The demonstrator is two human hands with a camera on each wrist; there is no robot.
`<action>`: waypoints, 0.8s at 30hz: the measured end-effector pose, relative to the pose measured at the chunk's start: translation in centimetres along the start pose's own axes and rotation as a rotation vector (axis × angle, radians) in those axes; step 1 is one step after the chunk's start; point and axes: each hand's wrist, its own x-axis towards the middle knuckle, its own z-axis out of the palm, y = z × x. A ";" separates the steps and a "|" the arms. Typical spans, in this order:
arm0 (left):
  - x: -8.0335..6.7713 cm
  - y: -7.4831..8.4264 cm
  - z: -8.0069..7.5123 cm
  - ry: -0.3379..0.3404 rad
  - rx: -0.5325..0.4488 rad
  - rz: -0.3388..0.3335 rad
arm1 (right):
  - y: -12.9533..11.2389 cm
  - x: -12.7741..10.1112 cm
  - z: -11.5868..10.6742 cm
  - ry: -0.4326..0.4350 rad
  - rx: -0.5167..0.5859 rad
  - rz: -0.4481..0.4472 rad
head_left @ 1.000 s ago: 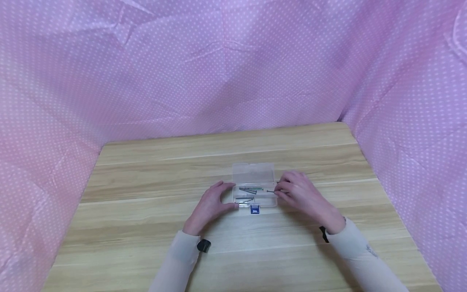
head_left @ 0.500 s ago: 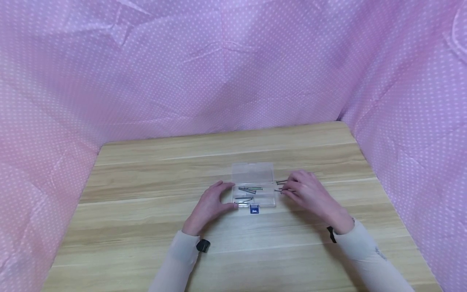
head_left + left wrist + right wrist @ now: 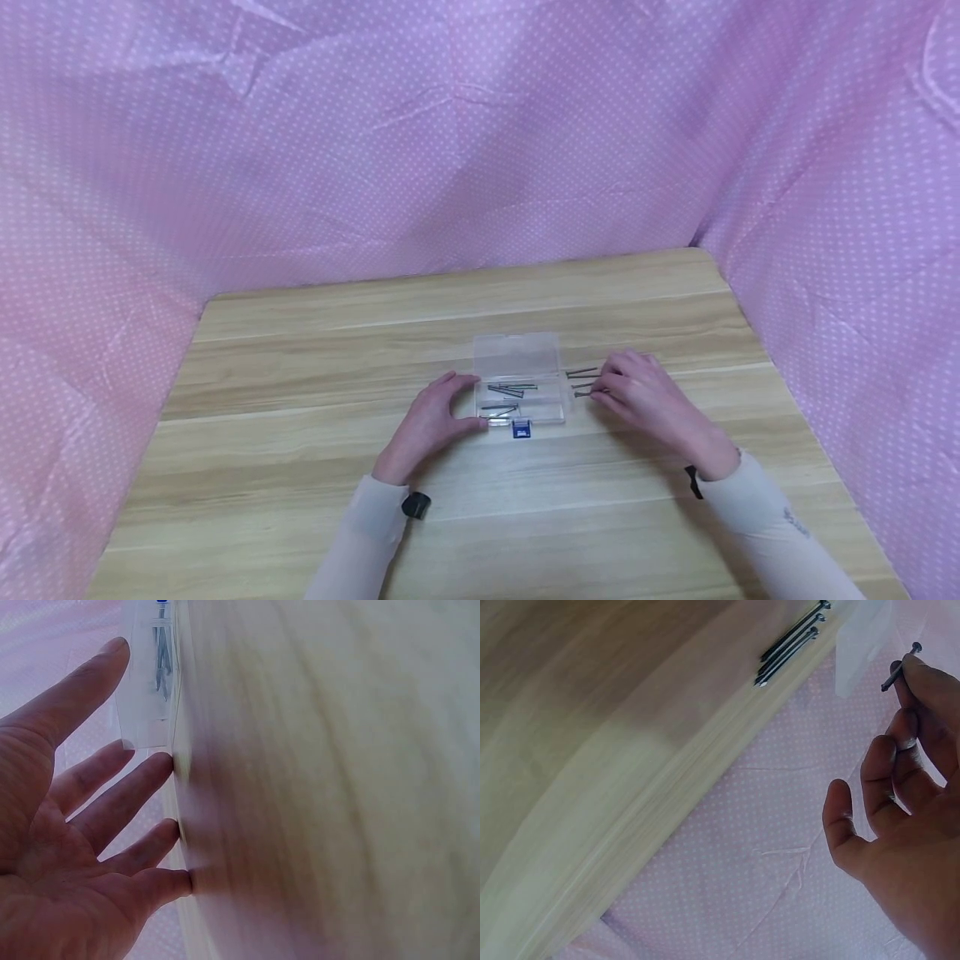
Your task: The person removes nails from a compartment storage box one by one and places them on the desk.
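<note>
An open clear plastic box (image 3: 542, 408) lies on the table, its lid (image 3: 516, 356) folded back and a blue latch (image 3: 521, 429) at its front. Several metal screws (image 3: 512, 389) sit in its two long compartments. My left hand (image 3: 429, 425) holds the box's left end, thumb at the front edge and index finger at the back. To the right of the box, my right hand (image 3: 648, 400) pinches one dark screw (image 3: 892, 677) between thumb and index finger, low over the table. Other screws (image 3: 791, 645) lie side by side on the wood just beyond that hand.
The wood-grain table (image 3: 300, 358) stretches out around the box on every side. Pink dotted cloth (image 3: 450, 167) hangs behind the table and along both sides.
My right hand has moved right, away from the box, with the screw still pinched. More of the screws on the table are uncovered. The left hand stays on the box.
</note>
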 end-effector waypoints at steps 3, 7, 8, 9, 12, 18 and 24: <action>0.0 0.0 0.0 0.003 -0.002 -0.009 | 0.2 -0.3 -0.1 -0.003 -0.004 -0.002; 0.0 0.1 0.1 0.006 0.000 -0.023 | 0.6 -0.6 0.0 -0.014 -0.014 -0.007; 0.0 0.1 0.0 0.006 0.001 -0.028 | 0.7 -0.6 0.0 -0.020 -0.014 -0.007; 0.0 0.2 0.0 0.006 0.002 -0.031 | 0.7 -0.7 0.1 -0.027 -0.014 -0.005; 0.0 0.2 0.0 0.008 0.003 -0.035 | 0.9 -0.8 0.1 -0.045 -0.014 -0.007; -0.1 0.2 0.0 0.009 0.006 -0.028 | 1.2 -1.1 0.4 -0.080 -0.011 0.001; -0.1 0.2 0.0 0.009 0.003 -0.018 | 1.4 -1.1 0.5 -0.112 -0.021 0.011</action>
